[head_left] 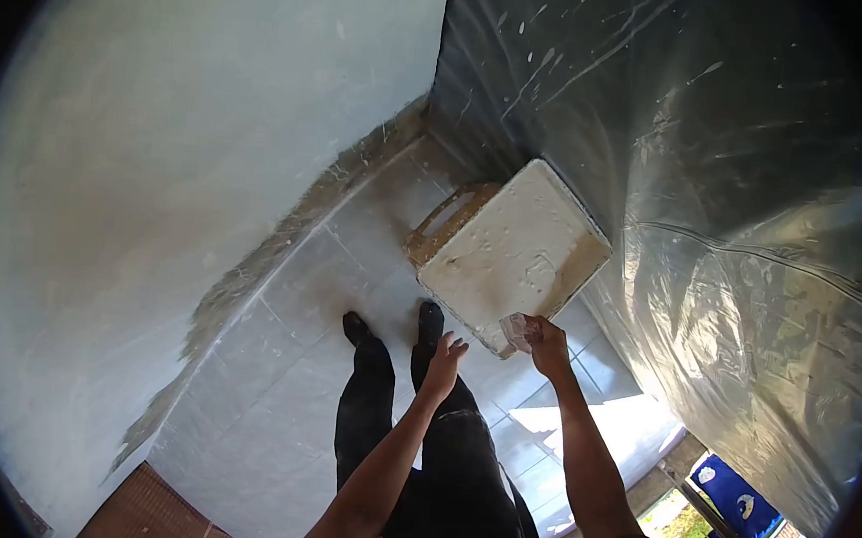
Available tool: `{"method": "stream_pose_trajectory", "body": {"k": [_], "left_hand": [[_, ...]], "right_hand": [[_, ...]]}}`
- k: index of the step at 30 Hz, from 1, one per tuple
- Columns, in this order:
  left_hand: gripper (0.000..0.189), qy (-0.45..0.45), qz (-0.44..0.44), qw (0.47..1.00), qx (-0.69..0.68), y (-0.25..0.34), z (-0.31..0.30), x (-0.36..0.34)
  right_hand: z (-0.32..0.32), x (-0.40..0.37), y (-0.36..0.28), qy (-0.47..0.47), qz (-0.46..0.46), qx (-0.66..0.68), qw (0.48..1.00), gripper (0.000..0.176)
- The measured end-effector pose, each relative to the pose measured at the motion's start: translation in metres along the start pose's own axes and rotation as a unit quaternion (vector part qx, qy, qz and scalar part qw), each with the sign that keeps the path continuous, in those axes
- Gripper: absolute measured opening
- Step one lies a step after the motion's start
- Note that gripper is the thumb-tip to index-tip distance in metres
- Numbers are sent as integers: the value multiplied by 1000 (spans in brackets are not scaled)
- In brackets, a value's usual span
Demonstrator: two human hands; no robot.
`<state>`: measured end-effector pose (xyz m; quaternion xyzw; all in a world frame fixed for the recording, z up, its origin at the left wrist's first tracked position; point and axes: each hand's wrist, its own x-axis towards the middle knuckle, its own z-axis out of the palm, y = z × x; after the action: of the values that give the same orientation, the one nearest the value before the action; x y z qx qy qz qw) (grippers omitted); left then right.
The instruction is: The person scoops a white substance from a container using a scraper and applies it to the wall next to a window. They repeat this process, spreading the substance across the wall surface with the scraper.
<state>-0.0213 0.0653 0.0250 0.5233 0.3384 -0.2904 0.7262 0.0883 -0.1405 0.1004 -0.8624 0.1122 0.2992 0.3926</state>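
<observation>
My right hand (547,347) grips a small see-through cup (519,330), apparently plastic, at the near corner of a large rectangular tray. What the cup holds, if anything, is too small to make out. Off-white, pasty material covers most of the tray (584,218), with dents and small lumps on its surface and a browner patch along the right side. To the left of the cup, in front of my legs, my left hand (444,365) is empty with its fingers apart. It does not touch the tray.
The tray rests on a brown support (451,220) with a handle-like opening. A pale wall (193,102) with a rough lower edge rises on the left. Plastic sheeting (720,279), splashed white, hangs on the right. My shoes stand on the tiled floor (287,329).
</observation>
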Motion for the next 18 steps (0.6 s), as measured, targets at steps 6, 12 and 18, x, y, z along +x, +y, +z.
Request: {"method": "stream_pose_trajectory", "body": {"k": [6, 12, 18], "left_hand": [[87, -16, -70, 987, -142, 10, 21, 20], [93, -29, -66, 980, -184, 17, 16, 19], [94, -27, -47, 980, -194, 23, 17, 14]], "right_hand": [[21, 16, -9, -48, -45, -61, 996, 30], [46, 21, -15, -75, -69, -118, 988, 28], [55, 25, -31, -55, -83, -33, 994, 27]]}}
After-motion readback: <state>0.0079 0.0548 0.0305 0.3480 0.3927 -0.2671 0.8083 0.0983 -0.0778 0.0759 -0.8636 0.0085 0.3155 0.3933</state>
